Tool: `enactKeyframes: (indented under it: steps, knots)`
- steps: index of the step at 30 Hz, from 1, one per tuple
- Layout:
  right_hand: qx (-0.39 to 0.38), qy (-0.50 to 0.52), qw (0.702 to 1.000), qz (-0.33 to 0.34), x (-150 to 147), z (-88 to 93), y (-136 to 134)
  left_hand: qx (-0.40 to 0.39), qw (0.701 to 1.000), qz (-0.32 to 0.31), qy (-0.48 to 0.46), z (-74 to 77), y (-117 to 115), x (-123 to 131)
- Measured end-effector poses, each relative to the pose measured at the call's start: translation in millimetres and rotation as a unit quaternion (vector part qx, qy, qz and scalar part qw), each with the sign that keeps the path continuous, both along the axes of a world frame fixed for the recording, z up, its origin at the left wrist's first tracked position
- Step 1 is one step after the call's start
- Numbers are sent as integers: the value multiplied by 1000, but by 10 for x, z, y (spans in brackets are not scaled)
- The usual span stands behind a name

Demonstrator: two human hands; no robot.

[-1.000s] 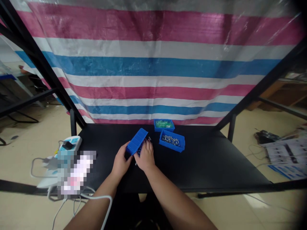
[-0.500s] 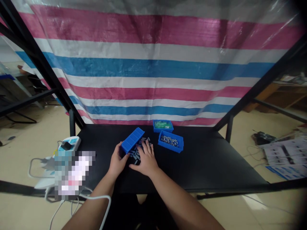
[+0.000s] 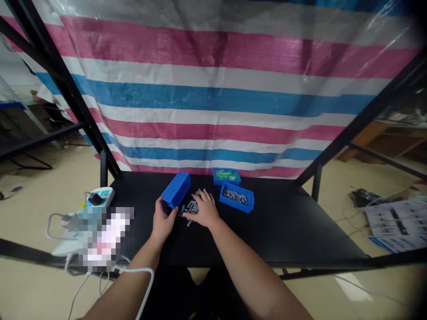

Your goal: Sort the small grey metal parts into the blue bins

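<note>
My left hand (image 3: 162,222) is closed on the near end of a blue plastic bin (image 3: 175,190), which is tipped on its side just above or on the black table. Small grey metal cylinders (image 3: 192,207) lie in a loose pile to the right of this bin. Over the pile rests my right hand (image 3: 206,210), its fingers spread and touching the pieces, with some of them hidden under it. I cannot tell whether any pieces remain inside the tipped bin.
Right of my hands stands a blue bin (image 3: 236,197) of small metal parts. Behind it is another blue bin (image 3: 227,176) holding green items. A white power strip (image 3: 100,198) with cables and a pixelated patch are at the left. A striped sheet (image 3: 213,120) hangs behind the table (image 3: 283,226).
The bin in my left hand has turned from showing its underside to more upright on its side, moving slightly left, away from the pile. My right hand has shifted a little, staying over the cylinders.
</note>
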State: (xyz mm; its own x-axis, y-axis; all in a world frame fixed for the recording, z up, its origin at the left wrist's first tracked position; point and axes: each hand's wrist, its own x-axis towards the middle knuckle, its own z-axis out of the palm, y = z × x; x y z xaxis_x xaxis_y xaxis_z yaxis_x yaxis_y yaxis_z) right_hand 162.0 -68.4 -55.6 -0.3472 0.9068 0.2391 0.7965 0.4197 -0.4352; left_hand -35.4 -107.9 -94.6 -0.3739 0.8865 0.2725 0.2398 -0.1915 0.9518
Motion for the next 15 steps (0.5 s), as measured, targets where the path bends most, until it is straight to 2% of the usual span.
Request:
enactKeyframes:
  steps: [5,11,15]
  knots:
    - [1,7,999,40,27,47,-77,-7,998,-7,61,57,-32,17]
    - [-10,-5,997,82,35,77,-145,-21,1000,-9,22,146,-66,59]
    - [-10,-4,996,86,15,56,-197,-24,1000,-2,13,183,-48,63]
